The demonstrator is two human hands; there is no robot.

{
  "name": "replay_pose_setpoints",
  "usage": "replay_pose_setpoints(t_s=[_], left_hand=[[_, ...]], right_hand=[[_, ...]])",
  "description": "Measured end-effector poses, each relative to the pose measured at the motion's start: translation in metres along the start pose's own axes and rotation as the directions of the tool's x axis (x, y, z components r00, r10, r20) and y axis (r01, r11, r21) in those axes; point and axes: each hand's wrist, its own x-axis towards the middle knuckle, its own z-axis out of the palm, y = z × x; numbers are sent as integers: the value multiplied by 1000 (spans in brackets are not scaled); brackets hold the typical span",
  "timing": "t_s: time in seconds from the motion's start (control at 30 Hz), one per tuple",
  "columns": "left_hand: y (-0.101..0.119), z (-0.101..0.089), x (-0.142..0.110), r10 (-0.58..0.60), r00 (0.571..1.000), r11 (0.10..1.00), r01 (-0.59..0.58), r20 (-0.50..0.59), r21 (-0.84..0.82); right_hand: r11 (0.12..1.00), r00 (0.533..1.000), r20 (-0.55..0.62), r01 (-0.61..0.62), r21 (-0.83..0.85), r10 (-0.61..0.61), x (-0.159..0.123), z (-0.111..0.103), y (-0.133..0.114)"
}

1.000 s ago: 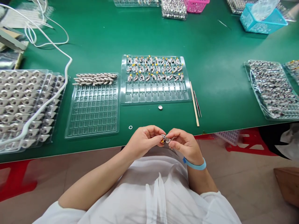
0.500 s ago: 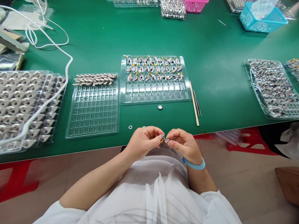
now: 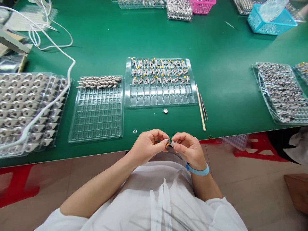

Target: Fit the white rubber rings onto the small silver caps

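My left hand (image 3: pixel 151 144) pinches a small round silver part with a yellow tab (image 3: pixel 167 143) between thumb and fingers. Close against it, my right hand (image 3: pixel 189 147), with a blue band at the wrist, is closed on a small grey shell piece (image 3: pixel 173 144). Both hands meet just past the table's near edge, and the fingers hide much of the two parts. On the table beyond them lie a small round metal cap (image 3: pixel 165 111) and a white ring (image 3: pixel 135 131).
A clear tray (image 3: pixel 160 106) holds rows of grey parts with yellow tabs. To its left is another tray (image 3: pixel 96 138) with grey shells at its top. A wooden stick (image 3: pixel 201 109) and tweezers (image 3: pixel 204 107) lie right. A white cable (image 3: pixel 71 65) crosses stacked trays (image 3: pixel 26 112).
My right hand has turned slightly, tilting the grey piece so that its round face shows less. My left hand stays nearly still.
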Motion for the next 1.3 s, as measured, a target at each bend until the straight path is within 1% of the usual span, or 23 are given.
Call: replay_pose_setpoints(t_s=[0.17,0.3,0.4,0.7,0.9,1.0,1.07,1.13,1.2,1.3], left_hand=[[3,1,-1,0,1000,1000,0,-10,-3],[4,1,-3,-13,1000,1000,13,-25,-20],[2,0,-4,5,999,1000,-6,-43,-16],[-2,0,-6,58,993,997,-52,-107,53],[-3,-2,-8,99,986,989,-84,-134,119],[-1,-2,-7,110,984,991,-99,-138,85],[0,-2,-6,105,983,993,-96,-152,65],[1,-2,-6,95,982,995,-87,-165,58],[1,-1,-6,94,981,995,-87,-169,51],[-1,-1,-6,113,979,993,-106,-171,51]], right_hand=[[1000,1000,27,11,1,-11,-1,1,1],[1000,1000,4,7,-27,-7,-2,1,3],[999,1000,-8,-1,-55,1,-2,2,3],[997,999,19,36,-74,-35,0,6,0],[986,999,7,53,-160,-53,-1,8,0],[947,991,0,130,-293,-136,0,8,0],[885,975,-1,202,-419,-223,1,8,0],[819,957,0,249,-517,-291,1,8,0],[774,942,3,277,-570,-335,0,8,0],[744,927,-3,300,-598,-376,-2,11,0]])
